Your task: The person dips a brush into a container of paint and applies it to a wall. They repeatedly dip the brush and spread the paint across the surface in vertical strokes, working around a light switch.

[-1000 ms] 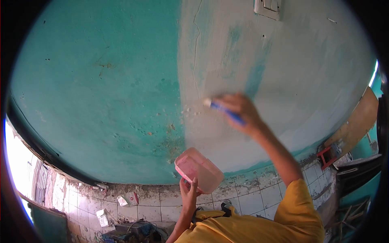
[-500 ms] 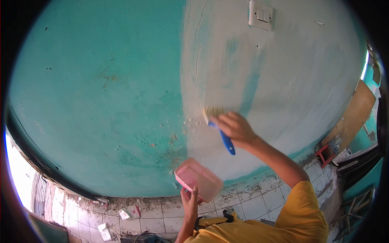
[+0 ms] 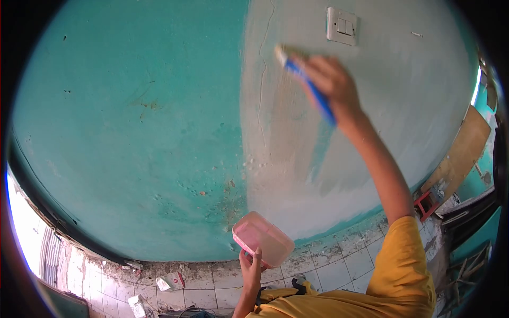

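My right hand (image 3: 331,87) is closed around a paintbrush (image 3: 322,102) with a blue handle. Its pale bristles are at the wall, left of and below the light switch (image 3: 342,26); motion blurs the brush and fingers. Low down, my left hand (image 3: 252,269) grips a pink plastic container (image 3: 275,246) by its near edge, with the thumb on the rim side. The container is tilted, and pinkish-white paint coats its inside. On the wall, a whitish painted area (image 3: 392,122) meets the green area (image 3: 159,69) along a vertical edge. A thin crack (image 3: 262,79) runs down the whitish part.
Rough, flaking patches (image 3: 225,199) mark the lower green wall. Below lies a dirty tiled floor (image 3: 199,296) with paper scraps (image 3: 164,284). At the right stand a small red stool (image 3: 426,205) and a leaning brown board (image 3: 461,148). A nail (image 3: 417,34) sticks out at upper right.
My right hand has moved the paintbrush up the wall, from beside the crack's lower end to near its upper part. A streak of green there is now covered. My left hand stays nearly in place.
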The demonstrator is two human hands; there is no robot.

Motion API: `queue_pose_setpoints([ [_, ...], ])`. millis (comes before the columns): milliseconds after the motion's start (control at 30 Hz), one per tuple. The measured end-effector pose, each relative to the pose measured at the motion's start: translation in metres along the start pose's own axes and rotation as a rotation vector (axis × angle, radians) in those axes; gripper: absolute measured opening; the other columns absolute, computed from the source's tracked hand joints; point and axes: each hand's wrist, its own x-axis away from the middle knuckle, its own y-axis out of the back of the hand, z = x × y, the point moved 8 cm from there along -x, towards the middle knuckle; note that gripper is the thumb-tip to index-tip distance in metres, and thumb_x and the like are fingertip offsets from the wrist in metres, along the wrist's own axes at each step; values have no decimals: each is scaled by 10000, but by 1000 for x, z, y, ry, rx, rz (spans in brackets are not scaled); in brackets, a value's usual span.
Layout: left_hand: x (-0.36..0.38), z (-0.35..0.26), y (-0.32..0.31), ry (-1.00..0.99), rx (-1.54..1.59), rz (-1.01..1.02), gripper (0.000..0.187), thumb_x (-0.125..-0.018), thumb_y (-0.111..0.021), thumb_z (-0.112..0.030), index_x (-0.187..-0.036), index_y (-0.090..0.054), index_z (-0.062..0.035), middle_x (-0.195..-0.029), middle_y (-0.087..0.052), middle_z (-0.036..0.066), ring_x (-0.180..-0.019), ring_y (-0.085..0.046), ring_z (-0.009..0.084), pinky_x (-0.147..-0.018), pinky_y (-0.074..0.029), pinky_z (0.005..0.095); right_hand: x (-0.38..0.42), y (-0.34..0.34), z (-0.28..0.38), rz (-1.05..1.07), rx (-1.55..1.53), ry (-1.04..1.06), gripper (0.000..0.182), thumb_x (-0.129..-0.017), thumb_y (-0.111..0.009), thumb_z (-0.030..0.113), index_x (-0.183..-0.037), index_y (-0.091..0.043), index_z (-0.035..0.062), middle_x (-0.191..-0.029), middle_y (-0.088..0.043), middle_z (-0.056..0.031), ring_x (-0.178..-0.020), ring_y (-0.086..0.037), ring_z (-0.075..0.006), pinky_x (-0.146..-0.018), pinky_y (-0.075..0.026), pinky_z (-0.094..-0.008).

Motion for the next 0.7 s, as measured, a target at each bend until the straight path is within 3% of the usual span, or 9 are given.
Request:
queue_pose_setpoints([
  [33,1,-2,0,-3,5,-3,853,-960,-718,-423,-1526,-234,-7,-1359,-516,198,-1161,-620,291,-782,-640,414,22,-14,20,88,-8,6,410,-881,-728,75,-1288,-693,48,-958,-667,-89,-845,-615,-243,-746,-520,-347],
  [100,5,-8,2,-30,-37,-54,808,-954,-696,-509,-1492,-323,-36,-1275,-563,123,-1003,-625,210,-757,-611,389,72,-39,69,219,-180,28,413,-863,-694,49,-1272,-677,-6,-851,-574,-63,-765,-566,-221,-685,-487,-358],
  [167,2,-7,3,-37,-17,-52,815,-954,-694,-510,-1498,-313,-37,-1286,-562,129,-1017,-627,218,-761,-609,392,115,-55,111,426,-339,61,394,-863,-707,94,-1245,-686,-1,-867,-599,-56,-771,-584,-233,-681,-501,-352],
  [200,3,-6,5,-44,-3,-46,822,-955,-693,-511,-1503,-304,-38,-1297,-562,136,-1032,-630,226,-766,-607,395,122,-55,118,429,-342,58,394,-863,-707,94,-1245,-686,-1,-867,-599,-56,-771,-584,-233,-681,-501,-352],
  [300,2,-6,8,-52,-22,-50,834,-955,-693,-510,-1509,-288,-36,-1312,-560,145,-1051,-634,237,-773,-605,398,121,-62,110,578,-573,-55,452,-784,-704,55,-1232,-693,116,-898,-637,-60,-855,-645,-255,-692,-546,-386],
  [333,3,-7,6,-51,-19,-50,834,-955,-693,-510,-1509,-288,-36,-1312,-560,145,-1051,-634,237,-773,-605,398,101,-56,91,466,-509,-40,476,-770,-709,46,-1234,-695,151,-904,-646,-62,-840,-641,-271,-709,-551,-406],
  [500,6,-8,4,-51,-3,-58,806,-956,-698,-493,-1491,-318,-24,-1285,-566,134,-1012,-633,222,-767,-610,398,-13,-15,-9,-12,-160,28,416,-846,-744,120,-1259,-696,127,-955,-676,-59,-852,-637,-258,-745,-553,-379],
  [600,6,-6,6,-40,-4,-59,788,-957,-699,-482,-1482,-332,-22,-1263,-573,128,-995,-632,208,-760,-613,391,-32,9,3,-103,-60,-16,374,-883,-724,122,-1256,-696,116,-996,-688,-51,-858,-623,-253,-754,-550,-371],
  [700,8,-6,7,-53,8,-73,787,-957,-702,-476,-1483,-333,-22,-1249,-578,122,-982,-632,198,-748,-613,379,18,-24,50,92,8,-16,433,-829,-694,67,-1260,-680,38,-964,-626,-63,-855,-574,-248,-722,-532,-349],
])
